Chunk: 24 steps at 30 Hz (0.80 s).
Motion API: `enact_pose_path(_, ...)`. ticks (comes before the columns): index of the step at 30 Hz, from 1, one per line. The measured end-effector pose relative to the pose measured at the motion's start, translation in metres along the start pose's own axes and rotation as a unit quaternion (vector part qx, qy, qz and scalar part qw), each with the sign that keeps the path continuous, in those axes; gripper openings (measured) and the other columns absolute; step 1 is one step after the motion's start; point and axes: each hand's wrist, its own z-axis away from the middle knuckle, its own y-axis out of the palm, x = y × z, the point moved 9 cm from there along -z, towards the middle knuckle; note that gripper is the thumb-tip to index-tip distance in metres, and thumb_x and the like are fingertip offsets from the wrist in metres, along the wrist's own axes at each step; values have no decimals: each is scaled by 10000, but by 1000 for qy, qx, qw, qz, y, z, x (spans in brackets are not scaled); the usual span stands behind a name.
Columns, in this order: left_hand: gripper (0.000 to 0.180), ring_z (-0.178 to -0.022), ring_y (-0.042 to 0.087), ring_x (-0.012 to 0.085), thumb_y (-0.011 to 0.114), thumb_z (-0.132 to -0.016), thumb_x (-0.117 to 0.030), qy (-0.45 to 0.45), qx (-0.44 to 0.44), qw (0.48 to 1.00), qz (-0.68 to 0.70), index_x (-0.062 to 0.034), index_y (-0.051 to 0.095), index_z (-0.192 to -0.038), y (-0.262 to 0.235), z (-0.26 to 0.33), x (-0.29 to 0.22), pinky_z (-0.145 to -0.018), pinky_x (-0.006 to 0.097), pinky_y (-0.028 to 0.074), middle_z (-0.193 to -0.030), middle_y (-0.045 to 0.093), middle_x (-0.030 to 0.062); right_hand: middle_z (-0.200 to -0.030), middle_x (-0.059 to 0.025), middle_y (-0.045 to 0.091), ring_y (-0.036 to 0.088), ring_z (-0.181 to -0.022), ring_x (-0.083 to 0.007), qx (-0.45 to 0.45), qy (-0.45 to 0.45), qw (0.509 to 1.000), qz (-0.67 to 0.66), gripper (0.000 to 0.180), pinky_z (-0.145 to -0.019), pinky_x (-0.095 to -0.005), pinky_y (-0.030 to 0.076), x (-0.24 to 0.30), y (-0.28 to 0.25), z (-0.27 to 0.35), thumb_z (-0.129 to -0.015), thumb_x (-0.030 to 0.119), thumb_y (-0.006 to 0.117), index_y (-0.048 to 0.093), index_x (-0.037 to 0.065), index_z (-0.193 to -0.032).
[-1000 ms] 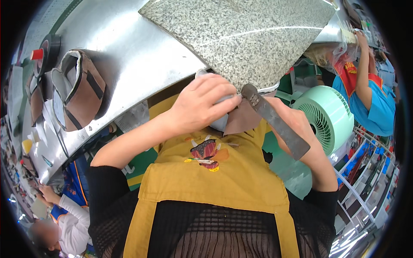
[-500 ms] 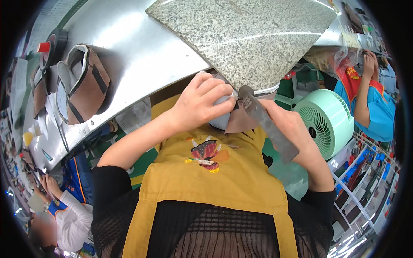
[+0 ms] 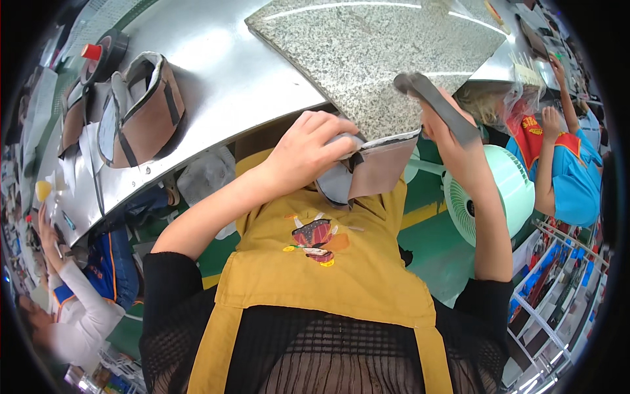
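I take my bearings from the speckled granite slab point(image 3: 380, 72) on the shiny metal worktop point(image 3: 230, 79). Along its near edge I see a brown, pale-rimmed fabric piece point(image 3: 380, 167) sloping down toward the mustard apron point(image 3: 328, 262); I cannot tell whether the piece touches the stone. Just short of the slab's near corner, the left hand point(image 3: 312, 151) has its fingers curled over the piece's left end, pinching it. At the slab's right edge, the right hand point(image 3: 456, 141) is raised, fingers closed round a dark, flat tool point(image 3: 446, 111), their tips partly hidden from me; the tool's rounded end appears over the stone. Well left of the slab, I find a brown open-topped bag point(image 3: 154, 128) standing; to its right and nearer the wearer, a mint-green fan point(image 3: 502, 190).
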Motion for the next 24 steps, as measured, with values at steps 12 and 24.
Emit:
enact_pose_path(12, 175, -893, 535, 248, 705, -807, -208, -143, 230, 956, 109, -149, 621, -950, -45, 31, -11, -810, 361, 405, -885, 607, 21, -1149, -103, 550, 531, -1097, -306, -144, -111, 943, 279, 411, -925, -405, 441, -28, -26, -29, -798, 209, 683, 571, 87, -1175)
enact_pose_path(24, 168, -876, 518, 53, 638, -888, -134, -370, -85, 870, 315, -34, 588, -1013, -161, 43, 14, -769, 201, 437, -936, 576, -11, -1130, -130, 590, 598, -990, -232, 203, -147, 960, -125, 566, -921, -345, 467, 90, 25, 53, -841, 276, 701, 475, 8, -1286)
